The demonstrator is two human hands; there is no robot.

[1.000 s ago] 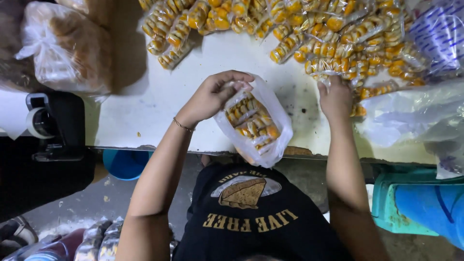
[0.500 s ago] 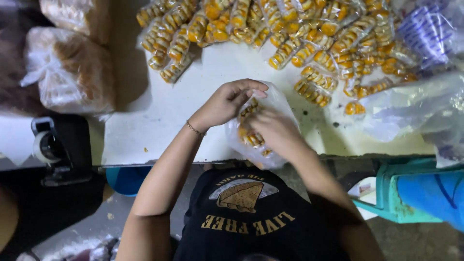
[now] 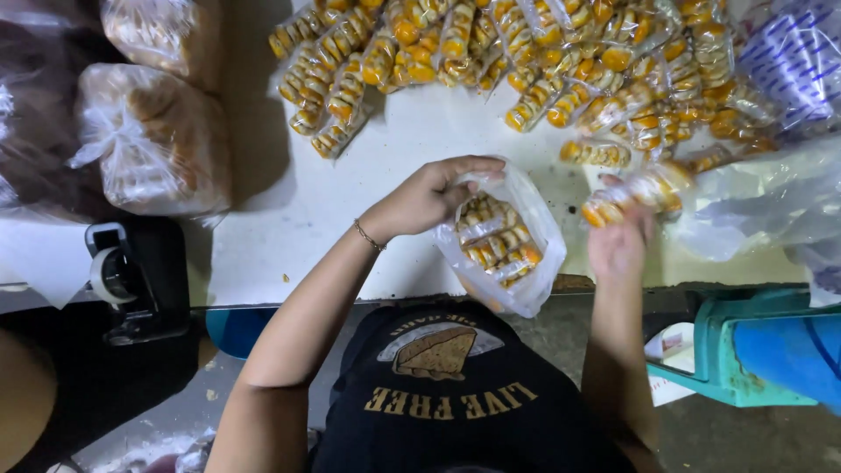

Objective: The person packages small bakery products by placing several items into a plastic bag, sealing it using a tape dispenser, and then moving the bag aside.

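Observation:
My left hand (image 3: 429, 194) grips the open mouth of a clear plastic bag (image 3: 506, 241) that hangs over the white table's (image 3: 289, 210) near edge. Several wrapped packs of small yellow-orange cookies lie inside the bag. To the bag's right, my right hand (image 3: 618, 241) is raised with its fingers closed around one wrapped cookie pack (image 3: 632, 193), held just above the table. A big heap of the same cookie packs (image 3: 526, 61) covers the far side of the table.
Two large tied bags of brown baked goods (image 3: 153, 140) sit at the left. A tape dispenser (image 3: 123, 280) stands on a dark surface below them. Loose clear plastic bags (image 3: 771, 193) lie at the right, and a teal stool (image 3: 753, 350) stands beside me.
My right hand came out of the bag, went to the heap at the right and now holds a fresh cookie pack. My left hand kept holding the bag open.

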